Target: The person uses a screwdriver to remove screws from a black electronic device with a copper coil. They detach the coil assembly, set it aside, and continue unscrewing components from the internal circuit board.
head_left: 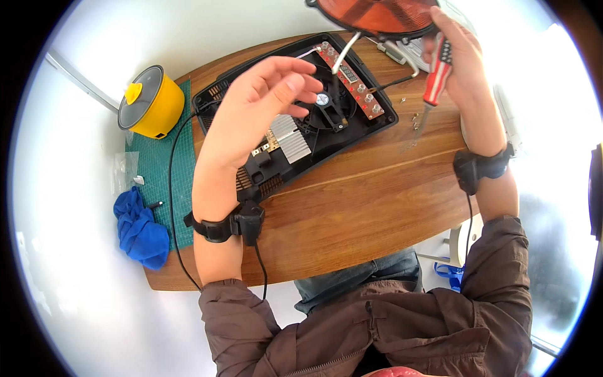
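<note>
An opened induction cooker base (352, 141) lies on the table, its fan (323, 99), silver heat sink (290, 139) and red button board (353, 83) exposed. My right hand (461, 53) holds a screwdriver (438, 72) with a red, white and black handle, its blade pointing down. That hand's fingers also grip the edge of a round copper coil (383, 16), raised over the far side of the base. White leads (346, 53) hang from the coil. My left hand (267, 94) is above the base, fingers apart and slightly bent, holding nothing.
Small screws (415, 117) lie on the wooden table (352, 213) right of the base. A yellow pot (164, 107) with a dark lid stands on the green cutting mat (183, 163) at left. A blue cloth (139, 229) is below it. Cables trail from both wrist straps.
</note>
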`<state>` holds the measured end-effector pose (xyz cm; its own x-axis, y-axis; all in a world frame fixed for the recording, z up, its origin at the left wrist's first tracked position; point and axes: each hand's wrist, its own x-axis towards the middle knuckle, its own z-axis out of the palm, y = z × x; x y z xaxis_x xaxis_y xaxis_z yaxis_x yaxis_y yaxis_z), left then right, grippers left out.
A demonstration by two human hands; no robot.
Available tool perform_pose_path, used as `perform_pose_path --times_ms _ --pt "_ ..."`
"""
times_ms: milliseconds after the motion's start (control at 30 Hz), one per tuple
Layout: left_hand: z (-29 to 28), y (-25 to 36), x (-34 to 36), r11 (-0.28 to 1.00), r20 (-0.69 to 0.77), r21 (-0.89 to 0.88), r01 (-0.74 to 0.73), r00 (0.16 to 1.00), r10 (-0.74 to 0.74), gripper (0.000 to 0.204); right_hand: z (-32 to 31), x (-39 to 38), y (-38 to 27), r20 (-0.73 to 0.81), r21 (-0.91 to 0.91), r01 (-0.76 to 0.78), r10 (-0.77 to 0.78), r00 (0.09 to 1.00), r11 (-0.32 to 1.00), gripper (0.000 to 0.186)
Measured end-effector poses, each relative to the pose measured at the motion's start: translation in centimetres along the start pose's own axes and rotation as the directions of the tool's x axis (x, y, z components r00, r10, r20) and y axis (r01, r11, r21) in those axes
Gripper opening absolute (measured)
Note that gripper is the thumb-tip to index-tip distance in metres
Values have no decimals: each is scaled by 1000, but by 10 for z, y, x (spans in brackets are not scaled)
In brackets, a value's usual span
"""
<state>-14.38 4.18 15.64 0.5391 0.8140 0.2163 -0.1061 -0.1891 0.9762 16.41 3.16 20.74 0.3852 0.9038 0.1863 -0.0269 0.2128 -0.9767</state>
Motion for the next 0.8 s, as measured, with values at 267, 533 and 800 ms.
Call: perform_pose_path --times_ms 267,533,800 --pt "-42 4 1 943 -213 -295 -154 973 93 27 -27 32 -32 -68 -153 72 -83 994 986 29" --pt "-25 6 2 942 -148 -307 -135 985 92 23 -10 63 -36 155 -265 205 -168 974 942 29" --pt "-43 -5 7 864 -530 -415 -286 848 26 38 86 49 -22 420 -114 45 8 908 992 26"
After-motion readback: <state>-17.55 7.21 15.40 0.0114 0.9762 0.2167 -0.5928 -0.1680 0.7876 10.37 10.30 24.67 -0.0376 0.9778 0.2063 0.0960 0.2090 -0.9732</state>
